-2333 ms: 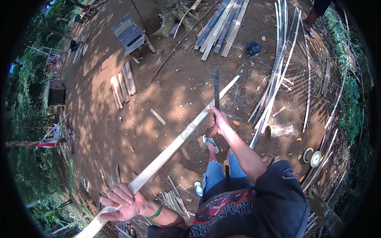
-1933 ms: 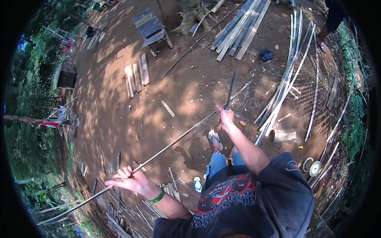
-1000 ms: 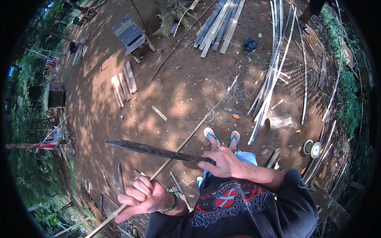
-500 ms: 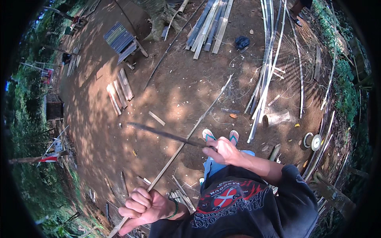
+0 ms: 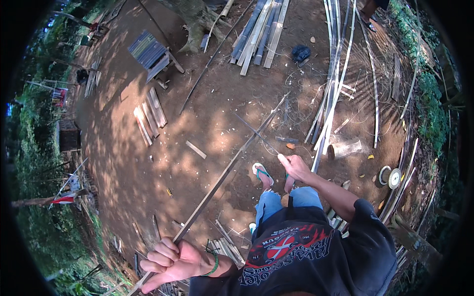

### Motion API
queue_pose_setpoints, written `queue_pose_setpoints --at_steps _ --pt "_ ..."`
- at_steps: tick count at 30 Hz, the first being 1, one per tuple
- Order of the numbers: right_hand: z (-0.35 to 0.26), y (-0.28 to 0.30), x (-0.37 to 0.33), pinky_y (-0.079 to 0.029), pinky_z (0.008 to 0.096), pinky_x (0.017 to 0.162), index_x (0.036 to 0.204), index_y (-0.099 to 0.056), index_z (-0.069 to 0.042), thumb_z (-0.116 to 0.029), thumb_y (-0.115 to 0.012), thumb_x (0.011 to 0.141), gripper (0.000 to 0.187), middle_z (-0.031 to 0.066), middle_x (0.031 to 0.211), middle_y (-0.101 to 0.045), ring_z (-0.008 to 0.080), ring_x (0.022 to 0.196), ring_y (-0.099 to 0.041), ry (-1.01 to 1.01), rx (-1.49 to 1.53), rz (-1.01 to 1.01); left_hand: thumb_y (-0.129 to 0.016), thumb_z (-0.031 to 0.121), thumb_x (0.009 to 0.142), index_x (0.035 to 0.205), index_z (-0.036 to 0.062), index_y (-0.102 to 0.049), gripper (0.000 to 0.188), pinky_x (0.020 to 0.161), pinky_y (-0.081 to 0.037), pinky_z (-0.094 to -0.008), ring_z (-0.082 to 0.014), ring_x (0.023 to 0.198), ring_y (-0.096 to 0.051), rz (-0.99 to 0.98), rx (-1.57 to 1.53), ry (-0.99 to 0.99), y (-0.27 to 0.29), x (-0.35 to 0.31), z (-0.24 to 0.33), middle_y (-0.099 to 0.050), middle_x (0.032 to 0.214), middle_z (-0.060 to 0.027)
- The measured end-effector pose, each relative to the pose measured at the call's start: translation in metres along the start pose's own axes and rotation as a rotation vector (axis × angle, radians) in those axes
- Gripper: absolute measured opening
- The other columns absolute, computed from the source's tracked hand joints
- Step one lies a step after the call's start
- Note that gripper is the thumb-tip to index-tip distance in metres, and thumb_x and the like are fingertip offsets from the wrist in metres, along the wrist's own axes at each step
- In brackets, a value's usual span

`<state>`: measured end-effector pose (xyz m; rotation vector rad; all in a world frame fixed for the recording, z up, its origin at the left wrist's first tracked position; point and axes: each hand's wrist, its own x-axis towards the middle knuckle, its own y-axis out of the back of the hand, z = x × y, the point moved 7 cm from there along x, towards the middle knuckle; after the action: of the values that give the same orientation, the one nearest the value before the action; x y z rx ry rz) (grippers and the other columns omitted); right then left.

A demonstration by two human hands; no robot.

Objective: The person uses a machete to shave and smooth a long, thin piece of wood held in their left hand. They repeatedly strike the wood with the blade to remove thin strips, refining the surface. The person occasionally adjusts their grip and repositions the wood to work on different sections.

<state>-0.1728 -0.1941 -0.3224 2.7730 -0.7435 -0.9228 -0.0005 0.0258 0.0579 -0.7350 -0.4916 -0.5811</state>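
Two bare hands are gripping things in front of me. The left hand (image 5: pixel 173 261) is clenching a long, narrow strip (image 5: pixel 222 179), its fingers curling over it, and a green bracelet (image 5: pixel 216 261) is circling that wrist. From this fist the strip is slanting forward and right, its far end reaching beyond the right hand (image 5: pixel 296 167). That hand is gripping a machete (image 5: pixel 246 123) by the handle, which the fingers are mostly hiding; the dark blade is pointing forward and left of it, crossing the strip. Whether the two are touching, I am not managing to tell.

Short sticks (image 5: pixel 224 250) are lying just right of the left hand. A sandalled foot (image 5: pixel 266 180) is showing near the right hand, on its left. To the right of that hand a cut log (image 5: pixel 345 148) is lying, with a spool (image 5: pixel 394 178) sitting farther over. Ahead of it, long strips (image 5: pixel 326 129) are stretching away in a bundle.

Well ahead of the left hand, some boards (image 5: pixel 151 116) are lying together. Farther still, a black bag (image 5: pixel 300 53) is resting ahead of the right hand, planks (image 5: pixel 260 34) are lying to its left, and a tree trunk (image 5: pixel 190 22) is standing beyond.
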Motion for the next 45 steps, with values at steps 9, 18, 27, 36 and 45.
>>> queue_pose_setpoints --at_steps 9,18,27,36,45 --pt "-0.114 -0.014 -0.070 -0.047 0.0506 0.068 0.097 -0.068 0.002 -0.043 -0.059 0.095 0.046 0.0246 0.063 -0.061 0.0438 0.070 -0.063 0.621 -0.103 -0.170 -0.034 0.073 0.094 0.067 0.0134 -0.031 0.066 0.050 -0.022 -0.0273 -0.0109 0.049 -0.022 -0.044 -0.012 0.043 -0.012 0.007 -0.008 -0.026 0.054 0.0020" --pt "-0.018 0.028 0.029 -0.052 0.0500 0.072 0.092 -0.072 0.001 -0.056 -0.048 0.097 0.062 0.0257 0.074 -0.066 0.0428 0.077 -0.067 0.065 -0.076 0.005 -0.031 0.072 0.096 0.067 0.0138 -0.029 0.065 0.051 -0.021 -0.0279 -0.0105 0.051 -0.022 -0.013 0.060 -0.027 -0.016 0.009 -0.006 -0.025 0.055 0.0024" --pt "0.116 0.070 0.090 -0.052 0.0489 0.079 0.092 -0.069 0.009 -0.059 -0.046 0.094 0.072 0.0328 0.084 -0.065 0.0446 0.088 -0.066 -0.180 -0.183 0.165 -0.031 0.073 0.095 0.065 0.0136 -0.033 0.067 0.051 -0.022 -0.0281 -0.0111 0.050 -0.023 -0.036 0.035 0.005 -0.025 0.016 -0.009 -0.028 0.054 0.0017" --pt "0.084 0.072 0.031 -0.052 0.0510 0.074 0.085 -0.072 0.004 -0.061 -0.047 0.094 0.071 0.0291 0.072 -0.065 0.0442 0.077 -0.067 -0.118 -0.149 0.069 -0.029 0.068 0.098 0.064 0.0147 -0.029 0.063 0.051 -0.022 -0.0266 -0.0111 0.053 -0.020 0.035 0.157 -0.017 -0.025 0.028 -0.018 -0.021 0.056 0.0019" --pt "-0.092 0.040 -0.037 -0.051 0.0486 0.071 0.100 -0.071 0.004 -0.051 -0.049 0.097 0.060 0.0267 0.072 -0.066 0.0430 0.072 -0.066 0.496 -0.060 -0.047 -0.026 0.068 0.098 0.066 0.0150 -0.027 0.062 0.051 -0.025 -0.0257 -0.0114 0.052 -0.021 0.132 0.237 -0.076 -0.048 0.033 -0.018 -0.022 0.059 0.0024"
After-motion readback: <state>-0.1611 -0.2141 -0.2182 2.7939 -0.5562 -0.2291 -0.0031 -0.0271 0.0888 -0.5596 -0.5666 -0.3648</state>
